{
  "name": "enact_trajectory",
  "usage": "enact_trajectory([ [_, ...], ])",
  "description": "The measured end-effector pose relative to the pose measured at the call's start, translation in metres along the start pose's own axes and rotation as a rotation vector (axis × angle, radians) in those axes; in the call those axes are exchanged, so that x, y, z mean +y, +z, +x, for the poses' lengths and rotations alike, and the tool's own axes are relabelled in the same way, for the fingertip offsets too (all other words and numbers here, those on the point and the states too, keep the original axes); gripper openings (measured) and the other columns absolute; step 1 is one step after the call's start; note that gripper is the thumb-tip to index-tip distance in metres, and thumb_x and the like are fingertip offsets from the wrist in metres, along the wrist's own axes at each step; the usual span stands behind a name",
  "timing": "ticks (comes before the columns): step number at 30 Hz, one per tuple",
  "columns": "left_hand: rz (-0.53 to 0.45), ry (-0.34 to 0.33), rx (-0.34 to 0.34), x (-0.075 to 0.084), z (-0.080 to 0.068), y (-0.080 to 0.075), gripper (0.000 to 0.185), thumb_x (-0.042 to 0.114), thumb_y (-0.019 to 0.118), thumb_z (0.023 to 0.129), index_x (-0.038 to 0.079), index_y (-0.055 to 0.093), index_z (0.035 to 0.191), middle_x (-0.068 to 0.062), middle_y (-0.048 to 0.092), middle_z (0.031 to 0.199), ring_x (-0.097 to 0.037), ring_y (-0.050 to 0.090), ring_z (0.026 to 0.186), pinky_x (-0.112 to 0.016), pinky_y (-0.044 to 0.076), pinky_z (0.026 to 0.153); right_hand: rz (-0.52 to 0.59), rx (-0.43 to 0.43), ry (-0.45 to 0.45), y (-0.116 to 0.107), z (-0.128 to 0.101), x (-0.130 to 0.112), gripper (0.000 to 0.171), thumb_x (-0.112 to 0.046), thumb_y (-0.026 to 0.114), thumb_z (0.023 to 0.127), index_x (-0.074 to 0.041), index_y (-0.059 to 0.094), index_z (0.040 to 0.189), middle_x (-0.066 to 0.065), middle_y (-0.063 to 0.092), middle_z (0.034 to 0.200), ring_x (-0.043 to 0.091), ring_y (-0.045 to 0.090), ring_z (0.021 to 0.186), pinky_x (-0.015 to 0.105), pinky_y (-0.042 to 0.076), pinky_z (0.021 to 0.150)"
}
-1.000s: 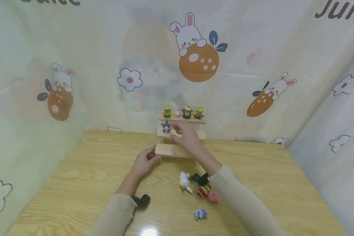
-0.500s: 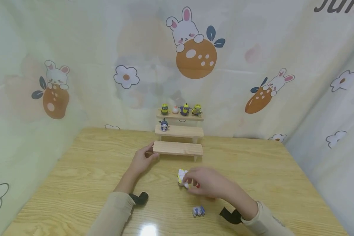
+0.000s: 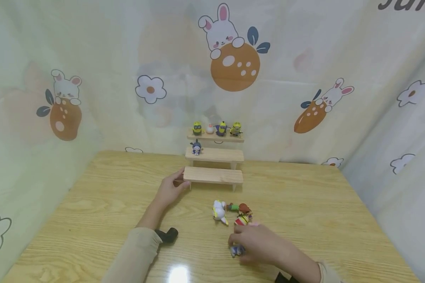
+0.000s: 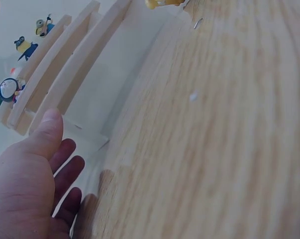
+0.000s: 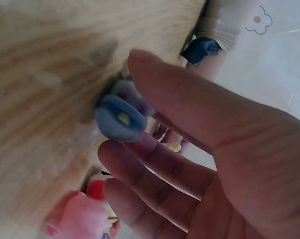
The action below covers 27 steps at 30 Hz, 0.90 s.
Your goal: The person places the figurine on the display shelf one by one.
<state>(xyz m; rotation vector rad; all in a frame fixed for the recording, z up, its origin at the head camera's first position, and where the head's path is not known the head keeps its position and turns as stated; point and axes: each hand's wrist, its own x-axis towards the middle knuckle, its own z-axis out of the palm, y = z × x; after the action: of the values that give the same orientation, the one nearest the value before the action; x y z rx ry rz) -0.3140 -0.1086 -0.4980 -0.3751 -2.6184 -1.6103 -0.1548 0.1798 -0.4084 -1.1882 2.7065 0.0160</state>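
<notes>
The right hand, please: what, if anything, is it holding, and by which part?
The blue figurine sits between thumb and fingers; whether gripped, I cannot tell.

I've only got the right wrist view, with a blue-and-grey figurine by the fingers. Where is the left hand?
Observer: The left hand is at the left end of the lowest wooden shelf, touching it.
Operator: What's standing on the top shelf?
Observer: The top shelf bears three Minion figurines and a small white figurine, which stands second from the left.
Operator: And the middle one?
Observer: A single dark-blue figurine sits near the left end of the middle shelf.
</notes>
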Motion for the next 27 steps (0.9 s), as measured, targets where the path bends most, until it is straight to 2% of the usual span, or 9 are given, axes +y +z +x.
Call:
enact_trajectory([
  [8, -0.003, 0.010, 0.004, 0.002, -0.001, 0.000, 0.068, 0.036, 0.067, 0.087, 0.013, 0.040, 0.145, -0.010, 0.066, 0.120, -0.025, 0.062, 0.109, -0.044, 0.047, 0.098, 0.025, 0.025, 0.012, 0.008, 0.002, -0.001, 0.032, -0.025, 0.081, 0.073, -0.027, 0.066, 0.101, -0.013, 0.061, 0.090, -0.004, 0.052, 0.074, 0.028, 0.047, 0.069],
  [13, 0.000, -0.006, 0.011, 0.004, -0.002, 0.000, 0.067, 0.034, 0.067, 0.088, 0.013, 0.040, 0.145, -0.008, 0.066, 0.119, -0.024, 0.062, 0.109, -0.043, 0.047, 0.097, 0.096, 0.050, 0.060, 0.011, 0.006, 0.001, 0.029, -0.023, 0.077, 0.078, -0.022, 0.063, 0.103, -0.011, 0.062, 0.093, -0.004, 0.053, 0.073, 0.027, 0.050, 0.068],
  [17, -0.003, -0.014, 0.013, 0.004, -0.001, 0.001, 0.066, 0.033, 0.067, 0.088, 0.013, 0.040, 0.145, -0.008, 0.066, 0.119, -0.024, 0.061, 0.109, -0.043, 0.047, 0.097, 0.208, 0.121, 0.112, 0.011, 0.009, 0.007, 0.024, -0.021, 0.072, 0.082, -0.016, 0.059, 0.101, -0.009, 0.060, 0.090, -0.002, 0.051, 0.073, 0.020, 0.047, 0.062],
  [20, -0.005, -0.018, 0.014, 0.003, -0.001, 0.001, 0.066, 0.033, 0.067, 0.088, 0.013, 0.041, 0.144, -0.007, 0.066, 0.119, -0.024, 0.061, 0.109, -0.042, 0.047, 0.097, 0.338, 0.188, 0.149, 0.006, 0.010, 0.012, 0.020, -0.015, 0.070, 0.084, -0.013, 0.056, 0.099, -0.007, 0.058, 0.088, 0.002, 0.052, 0.072, 0.017, 0.047, 0.059],
  [27, -0.021, -0.005, 0.012, 0.002, -0.001, 0.002, 0.066, 0.032, 0.067, 0.088, 0.011, 0.040, 0.145, -0.008, 0.066, 0.119, -0.024, 0.062, 0.108, -0.041, 0.049, 0.095, 0.521, 0.380, 0.262, -0.004, 0.015, 0.031, 0.020, -0.012, 0.070, 0.084, -0.014, 0.061, 0.101, -0.004, 0.060, 0.097, 0.009, 0.061, 0.085, 0.017, 0.051, 0.067],
])
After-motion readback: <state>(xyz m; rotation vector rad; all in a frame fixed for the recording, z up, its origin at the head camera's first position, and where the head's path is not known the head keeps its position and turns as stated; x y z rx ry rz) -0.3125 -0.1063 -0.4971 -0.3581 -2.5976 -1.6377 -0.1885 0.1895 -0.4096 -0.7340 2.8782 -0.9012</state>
